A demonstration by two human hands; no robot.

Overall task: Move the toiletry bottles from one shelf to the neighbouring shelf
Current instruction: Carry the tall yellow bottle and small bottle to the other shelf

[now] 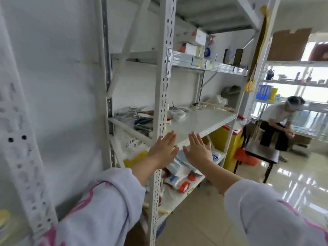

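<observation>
Head view: both arms in pale lilac sleeves with pink markings reach toward a grey-white slotted metal shelving unit [162, 96].
Progress: judged not started or between transfers; neither hand carries a bottle, and nothing here shows a bottle already moved.
Task items: no toiletry bottle can be identified with certainty. A clear glass jar-like container [132, 110] stands at the far left of the middle shelf board [204, 119]; small boxes and dark containers [237, 56] sit on the upper shelf, too blurred to name.
Middle shelf: its near right part is bare; small clutter lies along the far edge.
Lower shelf: packets with red caps [184, 185] and blue-white wrapped goods, partly hidden by the arms.
Left hand [164, 150]: flat, fingers straight and close together, holding nothing; it overlaps the upright post, contact not determinable.
Right hand [197, 150]: flat, fingers straight, thumb apart, holding nothing; fingertips near the shelf's front edge, contact not determinable.
Remaining: locate bottles, lift, place on neighbouring shelf.
Background: a seated person [278, 121] far right.
</observation>
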